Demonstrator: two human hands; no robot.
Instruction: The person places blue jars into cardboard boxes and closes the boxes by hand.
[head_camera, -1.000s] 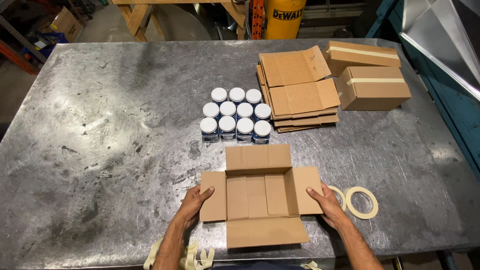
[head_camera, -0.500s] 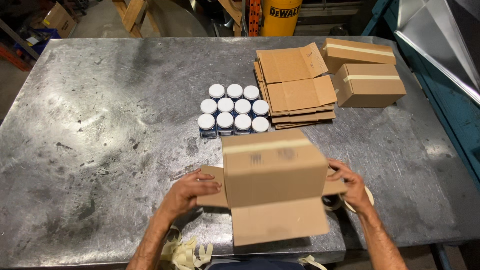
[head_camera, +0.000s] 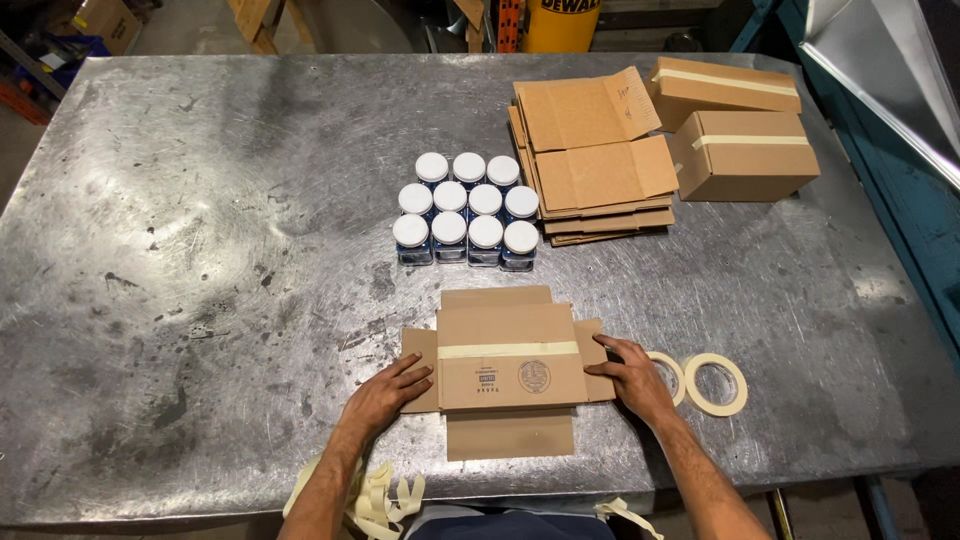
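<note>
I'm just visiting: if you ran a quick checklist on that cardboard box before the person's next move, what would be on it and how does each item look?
1. Cardboard box rests taped side up, flaps spread on the metal table: ok.
2. Tape strip runs the full width of the seam: ok.
3. Left hand presses the left flap, right hand the right flap: ok.
4. White-lidded jars stand clear behind the box: ok.
5. Tape rolls lie beside the right hand: ok.
6. Whether the tape is stuck down firmly: cannot tell.
</note>
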